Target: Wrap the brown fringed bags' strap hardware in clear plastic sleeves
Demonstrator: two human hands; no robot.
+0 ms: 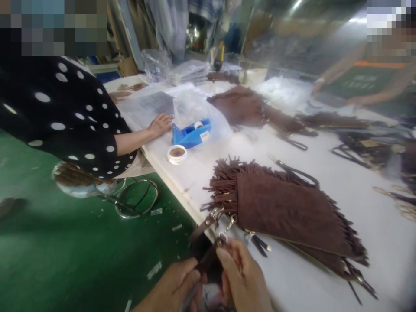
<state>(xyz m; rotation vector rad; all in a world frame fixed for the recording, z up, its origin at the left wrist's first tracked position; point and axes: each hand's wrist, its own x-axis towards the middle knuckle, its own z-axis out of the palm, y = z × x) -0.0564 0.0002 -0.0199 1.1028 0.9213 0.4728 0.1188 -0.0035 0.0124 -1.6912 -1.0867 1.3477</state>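
Both my hands are closed on a dark brown strap (208,260) at the table's near edge. My left hand (180,279) grips its lower part, and my right hand (240,273) pinches it close to a metal ring and snap. A short metal clasp joins the strap to a brown fringed bag (286,208), which lies flat just beyond my hands in a small stack. Another strap end (201,227) hangs over the edge left of my fingers. Below my hands the strap's far end is hidden.
Farther up the white table (201,184) stand a blue tape dispenser (191,133) and a tape roll (177,154). A person in a polka-dot top (81,117) rests a hand at the left edge. More brown bags (238,106) lie behind, and another person's arms (373,97) reach in at right.
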